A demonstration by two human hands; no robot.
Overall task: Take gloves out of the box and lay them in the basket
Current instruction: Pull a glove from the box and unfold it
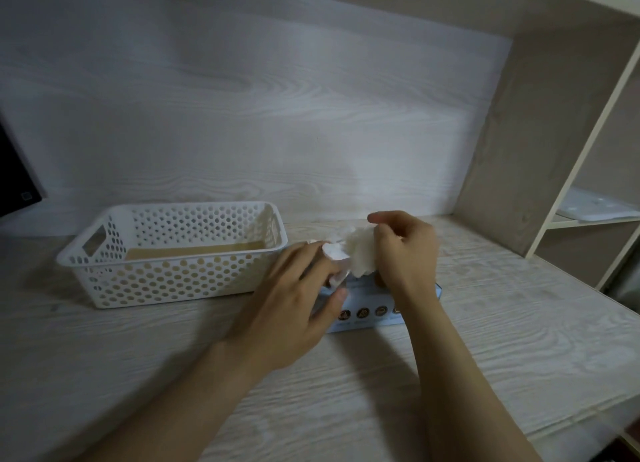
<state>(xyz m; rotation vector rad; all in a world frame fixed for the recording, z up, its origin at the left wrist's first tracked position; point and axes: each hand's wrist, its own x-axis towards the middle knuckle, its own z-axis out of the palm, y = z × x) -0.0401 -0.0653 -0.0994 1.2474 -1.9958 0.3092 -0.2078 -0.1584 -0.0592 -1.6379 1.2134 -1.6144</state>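
Note:
A white perforated plastic basket (104, 259) stands on the desk at the left; its visible floor is bare. To its right lies a light blue glove box (367, 317), mostly hidden behind my hands. A crumpled white glove (360, 253) hangs just above the box. My right hand (405, 250) pinches the glove from the right. My left hand (298, 295) grips the glove's lower left edge with its fingertips, beside the basket's right end.
The pale wood-grain desk (173, 357) runs to a wall panel behind. A shelf unit (540, 149) stands at the right, with a flat white object (595, 210) on its lower shelf. A dark screen edge (17, 181) shows at far left.

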